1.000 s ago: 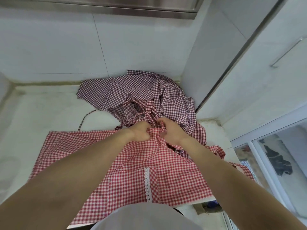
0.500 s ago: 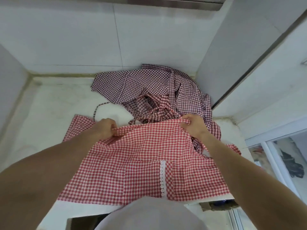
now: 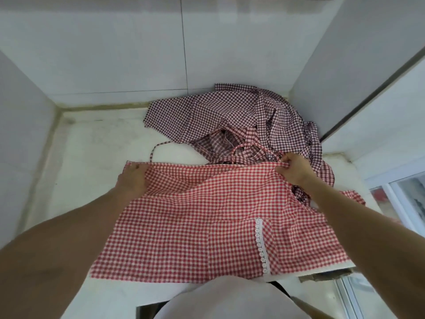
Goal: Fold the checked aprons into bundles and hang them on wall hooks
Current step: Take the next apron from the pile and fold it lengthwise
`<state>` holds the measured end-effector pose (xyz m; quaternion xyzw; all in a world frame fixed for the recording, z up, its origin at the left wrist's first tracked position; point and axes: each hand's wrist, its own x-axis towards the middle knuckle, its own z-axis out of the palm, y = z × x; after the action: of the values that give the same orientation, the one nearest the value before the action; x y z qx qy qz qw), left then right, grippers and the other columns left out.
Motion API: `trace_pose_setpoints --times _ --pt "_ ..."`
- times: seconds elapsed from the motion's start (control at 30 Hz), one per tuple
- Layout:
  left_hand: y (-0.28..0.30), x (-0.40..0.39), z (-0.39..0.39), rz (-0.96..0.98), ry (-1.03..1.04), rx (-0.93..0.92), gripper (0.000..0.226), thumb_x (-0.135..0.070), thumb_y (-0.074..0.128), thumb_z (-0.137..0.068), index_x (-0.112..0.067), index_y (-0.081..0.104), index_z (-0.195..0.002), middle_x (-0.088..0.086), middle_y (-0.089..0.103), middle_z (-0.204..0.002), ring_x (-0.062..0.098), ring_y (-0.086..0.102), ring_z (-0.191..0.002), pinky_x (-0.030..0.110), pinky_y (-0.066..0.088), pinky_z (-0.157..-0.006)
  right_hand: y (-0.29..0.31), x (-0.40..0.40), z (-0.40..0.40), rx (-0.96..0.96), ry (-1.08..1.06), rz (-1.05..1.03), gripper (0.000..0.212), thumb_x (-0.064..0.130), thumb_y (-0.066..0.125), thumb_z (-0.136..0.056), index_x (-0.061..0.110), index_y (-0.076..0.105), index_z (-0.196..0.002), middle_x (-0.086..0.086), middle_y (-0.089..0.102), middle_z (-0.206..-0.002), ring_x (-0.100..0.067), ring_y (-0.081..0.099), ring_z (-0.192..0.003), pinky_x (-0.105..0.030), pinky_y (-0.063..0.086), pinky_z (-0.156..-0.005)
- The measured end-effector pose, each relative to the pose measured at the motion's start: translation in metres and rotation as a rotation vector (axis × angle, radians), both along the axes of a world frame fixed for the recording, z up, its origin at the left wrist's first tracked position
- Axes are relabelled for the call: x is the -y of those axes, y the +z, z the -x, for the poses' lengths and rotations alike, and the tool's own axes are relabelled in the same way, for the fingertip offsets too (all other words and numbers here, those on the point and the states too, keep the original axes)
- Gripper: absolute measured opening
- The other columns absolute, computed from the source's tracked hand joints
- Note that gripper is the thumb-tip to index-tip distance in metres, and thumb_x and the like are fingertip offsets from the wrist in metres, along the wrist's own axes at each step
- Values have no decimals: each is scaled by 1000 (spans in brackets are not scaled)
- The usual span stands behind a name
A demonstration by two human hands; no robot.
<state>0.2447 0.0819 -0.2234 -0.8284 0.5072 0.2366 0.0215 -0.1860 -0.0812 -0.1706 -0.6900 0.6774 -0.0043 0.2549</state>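
While the red checked apron (image 3: pixel 207 215) lies spread flat on the white counter (image 3: pixel 92 146), I judge the task to be at its very start: no apron is bundled and none is hung. From my remote seat I see one head view, looking down.

My left hand (image 3: pixel 133 180) pinches the apron's far left corner, fingers curled onto the cloth. My right hand (image 3: pixel 294 169) pinches the far right corner, where a thin strap (image 3: pixel 253 155) joins the top hem. Between the two hands the far edge is drawn out fairly straight, which reads to me as smoothing the cloth before a first fold.

Near the apron's lower edge, a pocket carries a vertical strip of white lace trim (image 3: pixel 261 245). Another thin strap (image 3: pixel 158 147) loops out on the counter just beyond the apron's far left corner.

Beyond the apron's far right corner, a crumpled heap of darker checked aprons (image 3: pixel 230 116) sits against the tiled wall (image 3: pixel 138 54), touching the red apron's straps. I cannot tell how many pieces the heap holds. All of it is unfolded.

Left to do, by my reckoning: fold this apron, bundle it, do likewise with the heap, then hang each bundle. No wall hooks show in this view, and I see no container of any kind.
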Motion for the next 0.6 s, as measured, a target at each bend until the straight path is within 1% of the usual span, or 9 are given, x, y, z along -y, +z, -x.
trace_pose_setpoints --times 0.1,0.17,0.2,0.3,0.37,0.43,0.5,0.53,0.6 --pt "0 7 -13 17 153 -110 62 -28 68 -90 -13 43 -144 21 40 -141 38 40 -129 50 37 -110 3 0 -1 -30 13 -25 31 27 72 -89 11 64 -114 -12 65 -119 -30 60 -108 -32 45 -92" --pt "-2 12 -23 -7 242 -172 60 -36 71 -87 -5 51 -134 21 54 -131 35 55 -116 44 47 -100 5 -1 -3 -30 21 -6 26 25 73 -88 12 66 -110 -11 66 -115 -28 60 -103 -31 45 -90" --pt "-2 15 -26 -27 264 -193 54 -37 69 -88 -3 57 -128 20 61 -126 33 60 -108 39 50 -94 5 -2 -3 -31 30 10 25 25 74 -88 12 66 -108 -11 67 -113 -27 60 -101 -31 46 -89" --pt "0 24 -30 -57 358 -232 32 -26 57 -98 2 66 -110 19 67 -113 28 62 -86 32 49 -76 3 -3 -4 -36 30 25 25 25 75 -86 13 67 -106 -10 68 -111 -26 61 -99 -32 47 -89" --pt "-7 30 -35 -50 391 -239 32 -24 52 -100 5 65 -104 21 67 -107 26 58 -78 33 48 -71 3 -3 -3 -33 21 18 27 26 76 -86 13 67 -108 -10 67 -112 -27 61 -102 -32 46 -90" --pt "-4 32 -40 -63 386 -272 41 -31 57 -98 7 64 -110 21 67 -106 27 61 -81 33 50 -71 2 0 -4 -29 18 14 30 27 76 -86 12 67 -110 -10 67 -114 -27 61 -104 -33 47 -92" --pt "-5 31 -43 -121 335 -271 56 -43 67 -90 5 63 -119 21 66 -115 30 65 -94 36 55 -82 2 0 -5 -32 18 7 31 27 77 -85 11 69 -110 -10 67 -114 -27 61 -104 -34 47 -94" --pt "-4 31 -43 -147 298 -253 59 -44 69 -88 3 62 -123 20 65 -121 31 64 -102 36 54 -89 2 1 -5 -34 20 5 31 27 77 -85 11 69 -110 -10 67 -113 -27 61 -104 -34 47 -94" --pt "-3 31 -39 -169 271 -226 52 -39 67 -92 1 62 -125 20 61 -129 31 62 -108 35 51 -94 0 4 -4 -35 26 1 31 27 78 -84 10 70 -109 -10 68 -111 -27 61 -102 -34 47 -93"
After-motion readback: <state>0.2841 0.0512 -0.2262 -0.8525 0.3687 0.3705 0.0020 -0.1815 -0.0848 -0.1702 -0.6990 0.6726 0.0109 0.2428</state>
